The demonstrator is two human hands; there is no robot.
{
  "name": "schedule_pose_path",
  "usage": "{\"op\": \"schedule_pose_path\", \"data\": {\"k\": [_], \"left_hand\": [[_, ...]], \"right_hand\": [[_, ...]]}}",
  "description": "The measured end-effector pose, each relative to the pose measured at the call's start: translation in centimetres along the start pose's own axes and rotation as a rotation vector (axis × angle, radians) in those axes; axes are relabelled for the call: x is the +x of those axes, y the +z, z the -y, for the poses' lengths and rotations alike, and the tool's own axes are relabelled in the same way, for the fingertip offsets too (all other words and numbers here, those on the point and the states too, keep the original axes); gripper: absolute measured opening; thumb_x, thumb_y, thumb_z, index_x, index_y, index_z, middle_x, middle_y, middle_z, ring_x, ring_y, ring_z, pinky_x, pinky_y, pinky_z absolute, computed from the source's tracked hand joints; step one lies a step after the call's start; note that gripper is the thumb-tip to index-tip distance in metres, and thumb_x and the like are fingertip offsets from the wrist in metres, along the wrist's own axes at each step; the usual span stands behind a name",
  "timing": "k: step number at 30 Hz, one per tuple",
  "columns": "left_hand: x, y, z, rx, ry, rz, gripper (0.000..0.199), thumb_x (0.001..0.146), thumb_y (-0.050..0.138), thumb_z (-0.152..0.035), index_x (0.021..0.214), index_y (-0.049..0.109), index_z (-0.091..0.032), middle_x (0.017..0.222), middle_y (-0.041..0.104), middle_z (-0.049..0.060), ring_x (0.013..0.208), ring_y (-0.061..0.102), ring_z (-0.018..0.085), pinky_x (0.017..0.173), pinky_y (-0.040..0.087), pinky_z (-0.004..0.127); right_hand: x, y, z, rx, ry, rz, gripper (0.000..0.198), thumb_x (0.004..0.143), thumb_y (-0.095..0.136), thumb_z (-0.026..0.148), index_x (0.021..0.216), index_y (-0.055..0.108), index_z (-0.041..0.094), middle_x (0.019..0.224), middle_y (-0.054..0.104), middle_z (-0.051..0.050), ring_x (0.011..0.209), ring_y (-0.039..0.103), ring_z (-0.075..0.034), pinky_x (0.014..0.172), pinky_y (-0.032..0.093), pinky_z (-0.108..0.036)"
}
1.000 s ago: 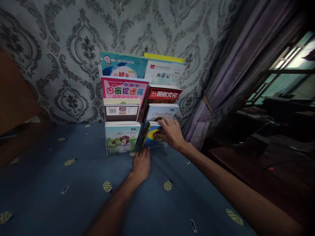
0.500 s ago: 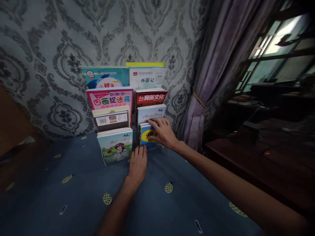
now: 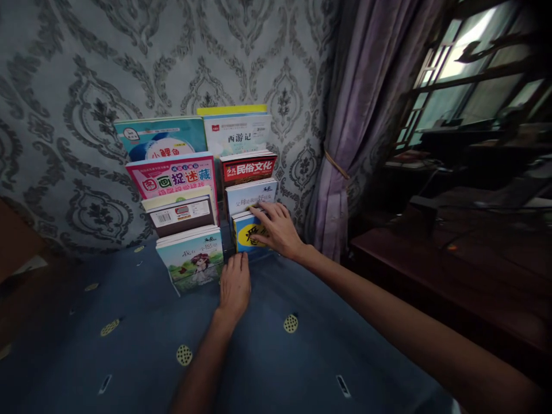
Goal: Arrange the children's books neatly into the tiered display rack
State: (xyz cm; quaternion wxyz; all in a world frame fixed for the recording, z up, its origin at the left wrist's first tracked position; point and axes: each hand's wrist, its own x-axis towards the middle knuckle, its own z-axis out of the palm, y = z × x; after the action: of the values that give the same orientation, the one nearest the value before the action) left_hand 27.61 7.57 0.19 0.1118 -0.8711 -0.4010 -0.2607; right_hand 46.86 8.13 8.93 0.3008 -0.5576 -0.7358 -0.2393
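In front of me, books stand in two stepped columns. My right hand (image 3: 276, 230) is at the front of the right column, on a small blue book (image 3: 241, 246) with a yellow oval. Its thumb lies across the cover and its fingers curl at the top edge. Low at the gap between the columns is my left hand (image 3: 235, 280), fingers stretched and close together, tips by the blue book's bottom corner. What they touch is partly hidden. Left of it stands a green picture-covered book (image 3: 190, 264). Behind the blue book is a pale blue book (image 3: 241, 194).
Further back rise a red book (image 3: 250, 168), a pink book (image 3: 172, 172), a teal book (image 3: 168, 135) and a white book (image 3: 237, 129). Patterned wallpaper (image 3: 103, 115) backs them. A tied purple curtain (image 3: 332, 201) and dark red furniture (image 3: 431, 270) are right of the blue cloth (image 3: 259, 368).
The view has shifted, so the books sit further left and look slightly nearer. Both hands keep nearly the same places at the right column's front book.
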Motion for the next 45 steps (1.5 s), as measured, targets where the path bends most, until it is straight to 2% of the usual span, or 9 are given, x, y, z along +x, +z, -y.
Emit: {"op": "schedule_pose_path", "data": {"k": [4,7,12,16,21,25,32,38,45], "left_hand": [[0.2,-0.5,0.2,-0.109,-0.049,-0.014,0.039,0.092,0.041,-0.007,0.129,0.052,-0.014,0.122,0.06,0.013,0.112,0.059,0.023,0.095,0.051,0.036],[0.0,-0.9,-0.1,-0.171,-0.099,-0.037,0.031,0.092,0.04,-0.006,0.119,0.052,-0.015,0.125,0.056,0.014,0.115,0.059,0.023,0.095,0.051,0.035],[-0.1,-1.4,-0.5,-0.28,-0.195,-0.027,0.024,0.091,0.043,-0.009,0.114,0.046,-0.015,0.115,0.06,0.015,0.114,0.06,0.026,0.095,0.051,0.041],[0.1,-0.9,-0.4,-0.349,-0.253,0.002,0.039,0.091,0.043,-0.012,0.13,0.038,-0.011,0.121,0.062,0.02,0.119,0.059,0.028,0.096,0.051,0.043],[0.7,-0.4,-0.8,-0.332,-0.299,0.042,0.055,0.092,0.041,-0.014,0.145,0.028,-0.004,0.133,0.056,0.026,0.129,0.053,0.032,0.104,0.046,0.045],[1.1,-0.5,-1.1,-0.328,-0.338,0.089,0.057,0.092,0.042,-0.015,0.146,0.03,-0.002,0.136,0.052,0.027,0.132,0.049,0.032,0.108,0.042,0.044],[1.8,-0.7,-0.9,-0.367,-0.387,0.1,0.056,0.089,0.044,-0.012,0.144,0.036,-0.004,0.134,0.055,0.025,0.129,0.052,0.031,0.108,0.042,0.042],[2.3,-0.9,-0.7,-0.4,-0.434,0.122,0.044,0.089,0.043,-0.01,0.133,0.049,-0.007,0.119,0.064,0.02,0.117,0.06,0.029,0.102,0.046,0.039],[2.1,-0.5,-0.9,-0.338,-0.393,0.106,0.05,0.09,0.042,-0.012,0.139,0.043,-0.005,0.12,0.063,0.022,0.119,0.058,0.03,0.102,0.046,0.042]], "right_hand": [[-2.9,1.4,-0.5,0.088,0.211,-0.189,0.07,0.087,0.062,0.047,0.148,0.036,0.024,0.153,0.037,-0.014,0.142,0.033,-0.036,0.114,0.029,-0.058],[-6.2,4.1,-0.8,0.243,0.448,-0.321,0.071,0.09,0.053,0.047,0.149,0.03,0.016,0.146,0.045,-0.021,0.135,0.043,-0.035,0.107,0.039,-0.058],[-10.4,8.5,-1.2,0.501,0.715,-0.252,0.055,0.086,0.054,0.044,0.133,0.05,0.015,0.122,0.064,-0.019,0.112,0.061,-0.033,0.096,0.048,-0.057],[-11.0,9.8,-1.8,0.636,0.733,-0.221,0.051,0.082,0.056,0.04,0.128,0.055,0.019,0.126,0.063,-0.015,0.117,0.059,-0.031,0.1,0.045,-0.054],[-11.1,9.6,-1.0,0.748,0.725,-0.221,0.067,0.082,0.055,0.035,0.145,0.04,0.02,0.138,0.055,-0.014,0.123,0.055,-0.029,0.105,0.043,-0.052],[-11.2,9.1,-0.2,0.712,0.641,-0.247,0.06,0.084,0.051,0.029,0.143,0.043,0.023,0.14,0.054,-0.012,0.128,0.05,-0.028,0.111,0.037,-0.052],[-11.4,9.4,-1.1,0.667,0.653,-0.194,0.053,0.081,0.052,0.029,0.133,0.054,0.022,0.128,0.06,-0.012,0.117,0.056,-0.029,0.103,0.044,-0.052],[-11.6,9.7,-1.2,0.696,0.642,-0.202,0.054,0.08,0.053,0.031,0.132,0.054,0.02,0.129,0.059,-0.013,0.121,0.055,-0.029,0.104,0.044,-0.052],[-11.4,9.6,-0.9,0.695,0.654,-0.196,0.054,0.079,0.055,0.035,0.131,0.052,0.022,0.13,0.059,-0.013,0.122,0.054,-0.03,0.105,0.043,-0.054]]}}
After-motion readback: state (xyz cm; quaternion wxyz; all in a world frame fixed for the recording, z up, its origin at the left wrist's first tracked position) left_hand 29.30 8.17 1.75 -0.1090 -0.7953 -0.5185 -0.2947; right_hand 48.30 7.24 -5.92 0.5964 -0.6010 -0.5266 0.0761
